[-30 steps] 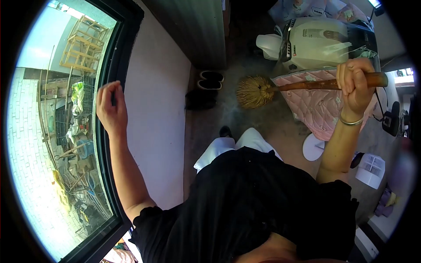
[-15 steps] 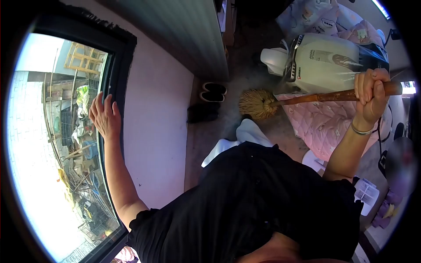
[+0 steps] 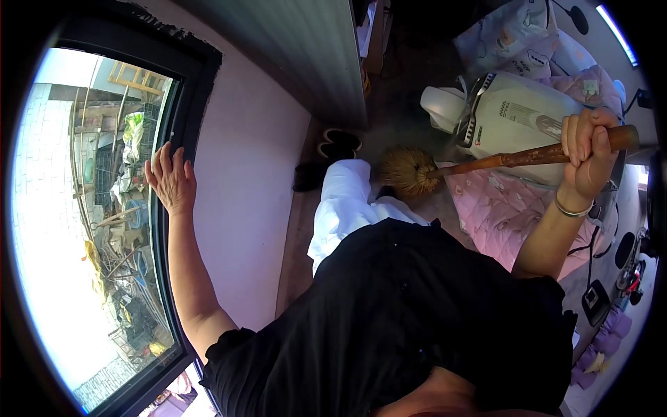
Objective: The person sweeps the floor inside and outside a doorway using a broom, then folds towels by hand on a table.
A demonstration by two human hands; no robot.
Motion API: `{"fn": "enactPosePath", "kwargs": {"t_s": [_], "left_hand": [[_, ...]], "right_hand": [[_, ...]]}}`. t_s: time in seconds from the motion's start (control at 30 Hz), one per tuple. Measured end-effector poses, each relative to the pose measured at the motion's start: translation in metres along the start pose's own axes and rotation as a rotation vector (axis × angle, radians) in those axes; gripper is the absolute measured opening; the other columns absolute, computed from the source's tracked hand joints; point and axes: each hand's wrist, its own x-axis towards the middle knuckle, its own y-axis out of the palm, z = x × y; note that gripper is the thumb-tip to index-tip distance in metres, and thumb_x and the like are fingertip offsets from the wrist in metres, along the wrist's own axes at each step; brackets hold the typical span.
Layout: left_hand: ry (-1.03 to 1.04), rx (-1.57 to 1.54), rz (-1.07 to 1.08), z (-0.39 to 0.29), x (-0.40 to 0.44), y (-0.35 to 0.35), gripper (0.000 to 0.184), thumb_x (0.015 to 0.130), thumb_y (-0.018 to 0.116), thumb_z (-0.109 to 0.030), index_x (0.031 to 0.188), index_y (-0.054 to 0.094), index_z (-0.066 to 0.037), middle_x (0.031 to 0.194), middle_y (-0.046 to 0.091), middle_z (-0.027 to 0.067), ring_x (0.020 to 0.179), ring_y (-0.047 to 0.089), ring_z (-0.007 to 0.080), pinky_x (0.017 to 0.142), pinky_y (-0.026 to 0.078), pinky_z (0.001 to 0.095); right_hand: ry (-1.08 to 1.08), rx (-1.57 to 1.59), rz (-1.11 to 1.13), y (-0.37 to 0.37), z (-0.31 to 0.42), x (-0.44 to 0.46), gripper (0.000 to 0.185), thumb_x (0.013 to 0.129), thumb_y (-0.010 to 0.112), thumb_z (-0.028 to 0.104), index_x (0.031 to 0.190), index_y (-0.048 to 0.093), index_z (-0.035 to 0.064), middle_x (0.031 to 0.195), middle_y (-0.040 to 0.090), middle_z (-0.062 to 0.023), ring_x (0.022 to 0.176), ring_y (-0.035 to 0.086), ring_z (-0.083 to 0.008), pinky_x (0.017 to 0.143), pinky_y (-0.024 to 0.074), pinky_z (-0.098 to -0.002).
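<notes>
My right hand (image 3: 586,151) is wrapped around the upper end of the brown wooden handle of a broom (image 3: 511,160). The broom slants down to the left, and its round head of straw bristles (image 3: 408,172) is at the dark floor beyond my feet. My left hand (image 3: 174,182) has its fingers apart and lies over the inner edge of the black window frame (image 3: 186,104). Whether its palm presses on the frame I cannot tell. A silver bangle (image 3: 574,208) circles my right wrist.
A pale scooter (image 3: 524,115) with a pink quilted cover (image 3: 490,208) stands at the right. Dark shoes (image 3: 339,144) lie by the wall, left of the broom head. A grey panel (image 3: 299,55) rises ahead. Outside the window is piled clutter (image 3: 125,208).
One white-trousered leg has come forward and up toward the shoes. The view has shifted slightly, while both hands keep nearly the same places and the broom stays in my right hand.
</notes>
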Motion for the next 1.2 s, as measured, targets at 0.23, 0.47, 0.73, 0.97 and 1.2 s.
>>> {"fn": "enactPosePath", "kwargs": {"t_s": [0.23, 0.47, 0.73, 0.97, 1.2], "left_hand": [[-0.011, -0.030, -0.037, 0.001, -0.002, 0.011, 0.034, 0.078, 0.054, -0.021, 0.111, 0.050, -0.016, 0.127, 0.039, 0.0030, 0.122, 0.032, 0.0197, 0.106, 0.013, 0.0436], [-0.049, -0.035, -0.049, -0.002, -0.001, 0.014, 0.035, 0.075, 0.056, -0.022, 0.109, 0.051, -0.017, 0.126, 0.040, 0.0023, 0.121, 0.033, 0.0189, 0.107, 0.011, 0.0432], [-0.061, -0.072, -0.035, -0.001, -0.002, 0.015, 0.033, 0.075, 0.056, -0.023, 0.108, 0.052, -0.017, 0.126, 0.040, 0.0012, 0.122, 0.032, 0.0174, 0.107, 0.011, 0.0421], [-0.068, -0.087, -0.027, -0.002, -0.003, 0.012, 0.033, 0.075, 0.056, -0.023, 0.108, 0.053, -0.017, 0.126, 0.040, 0.0008, 0.122, 0.032, 0.0168, 0.107, 0.011, 0.0414], [-0.069, -0.095, -0.035, -0.003, -0.002, 0.013, 0.032, 0.076, 0.056, -0.022, 0.108, 0.053, -0.017, 0.126, 0.041, 0.0010, 0.121, 0.033, 0.0171, 0.107, 0.011, 0.0415]], "right_hand": [[-0.009, -0.019, -0.062, -0.001, 0.003, -0.004, 0.019, 0.089, 0.048, 0.016, 0.100, 0.050, 0.0002, 0.053, 0.035, 0.0034, 0.041, 0.030, -0.0042, 0.041, 0.0256, -0.0184], [-0.010, -0.020, -0.071, 0.005, -0.001, -0.003, 0.019, 0.089, 0.048, 0.016, 0.099, 0.049, 0.0001, 0.052, 0.034, 0.0033, 0.040, 0.030, -0.0046, 0.040, 0.0259, -0.0187], [0.036, -0.027, -0.070, 0.013, -0.025, 0.024, 0.017, 0.089, 0.047, 0.015, 0.098, 0.050, 0.0007, 0.053, 0.035, 0.0033, 0.041, 0.031, -0.0045, 0.041, 0.0265, -0.0185], [0.051, -0.031, -0.067, 0.015, -0.035, 0.034, 0.016, 0.089, 0.047, 0.014, 0.098, 0.050, 0.0011, 0.054, 0.036, 0.0031, 0.042, 0.031, -0.0040, 0.042, 0.0270, -0.0182], [0.026, -0.041, -0.084, 0.014, -0.038, 0.037, 0.016, 0.089, 0.047, 0.014, 0.098, 0.050, 0.0006, 0.053, 0.036, 0.0029, 0.042, 0.031, -0.0041, 0.042, 0.0271, -0.0184]]}}
